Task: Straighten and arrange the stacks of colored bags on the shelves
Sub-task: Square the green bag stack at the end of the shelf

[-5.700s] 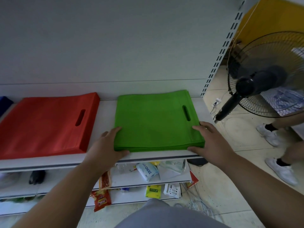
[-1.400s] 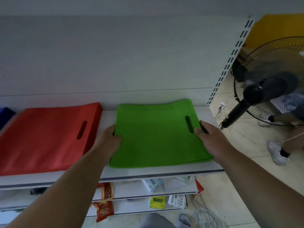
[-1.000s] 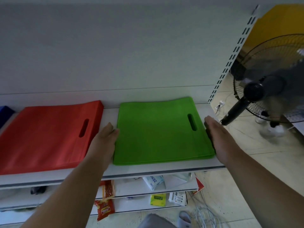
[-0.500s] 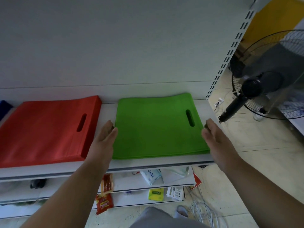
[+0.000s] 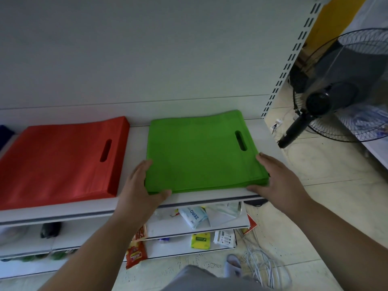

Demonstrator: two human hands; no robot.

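**Hands at the front corners of the green stack**

Head view: the green bags (image 5: pixel 199 152) lay stacked at the right end of the white shelf (image 5: pixel 189 199), near its front edge. The left hand (image 5: pixel 139 191) cupped the stack's front-left corner with relaxed fingers; the right hand (image 5: pixel 277 181) did likewise at the front-right corner, neither gripping. The red bags (image 5: pixel 60 162) lay beside them, apart. On the shelf below, a pale packet (image 5: pixel 194 216) read "ZERO".

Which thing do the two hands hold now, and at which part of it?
The green bag stack, at its two front corners: the left hand brackets the front-left corner, the right hand the front-right. The fingers press, not curl.
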